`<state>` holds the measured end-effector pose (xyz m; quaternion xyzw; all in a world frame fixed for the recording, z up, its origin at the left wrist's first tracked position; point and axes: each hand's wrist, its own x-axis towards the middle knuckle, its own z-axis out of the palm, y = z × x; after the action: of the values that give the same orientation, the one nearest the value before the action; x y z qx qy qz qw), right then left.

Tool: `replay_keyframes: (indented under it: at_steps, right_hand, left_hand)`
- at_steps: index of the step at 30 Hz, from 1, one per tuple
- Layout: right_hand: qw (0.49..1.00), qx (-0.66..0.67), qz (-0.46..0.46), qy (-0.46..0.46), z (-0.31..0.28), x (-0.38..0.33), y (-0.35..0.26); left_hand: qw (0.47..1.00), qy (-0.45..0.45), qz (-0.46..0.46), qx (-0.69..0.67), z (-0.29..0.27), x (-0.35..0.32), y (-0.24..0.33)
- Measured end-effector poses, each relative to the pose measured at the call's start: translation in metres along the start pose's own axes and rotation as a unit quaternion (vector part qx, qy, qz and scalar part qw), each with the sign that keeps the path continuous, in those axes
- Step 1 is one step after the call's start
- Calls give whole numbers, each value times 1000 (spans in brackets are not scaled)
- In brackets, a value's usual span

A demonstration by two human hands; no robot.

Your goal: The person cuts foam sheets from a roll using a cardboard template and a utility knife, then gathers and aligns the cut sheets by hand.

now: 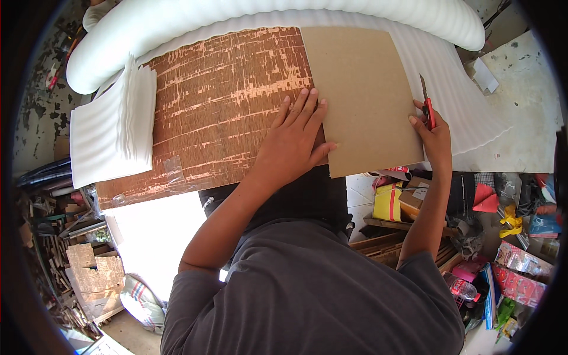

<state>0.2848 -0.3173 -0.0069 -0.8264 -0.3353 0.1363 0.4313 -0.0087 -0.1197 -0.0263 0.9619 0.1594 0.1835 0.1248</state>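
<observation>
My left hand [296,133] lies flat with its fingers spread on a worn brown wooden board [207,106]. Its thumb rests on the left edge of a tan cardboard sheet [367,100]. At the sheet's right edge, my right hand [435,133] is closed round a red utility knife [429,113], its blade pointing away from me. The thumb of that hand touches or nearly touches the cardboard. White foam sheeting [461,106] spreads out beneath the cardboard and to its right. On the board's left end sits a stack of folded or cut white foam sheets [106,139].
A long white foam roll [266,15] spans the far side. Scrap wood pieces [89,272] lie at the lower left beside a white sack [142,302]. To the right below the table are a cardboard box [417,195], a plastic bottle [461,288] and mixed clutter.
</observation>
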Motion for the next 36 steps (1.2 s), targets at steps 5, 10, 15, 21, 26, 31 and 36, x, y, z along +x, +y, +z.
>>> replay_keyframes:
  at_steps: [5,10,15,21,26,31,36]
  right_hand:
    - [1000,-4,18,-9,-3,0,1]
    - [1000,3,20,-2,-3,1,9]
    - [1000,-4,21,16,-5,-2,6]
    - [1000,0,7,13,-2,-2,-2]
    - [1000,-26,1,16,-3,-4,-4]
    - [1000,-23,11,10,-4,-4,-3]
    - [1000,-10,11,9,-4,-6,-10]
  left_hand:
    - [1000,5,2,2,1,-1,0]
    - [1000,-13,-7,-17,-4,-1,1]
    - [1000,-5,3,-30,-3,3,0]
    - [1000,-2,13,-17,-2,4,-2]
    - [1000,-11,7,-25,-4,4,-1]
    - [1000,-16,4,-27,-4,5,0]
    - [999,-20,-2,-27,-5,3,-1]
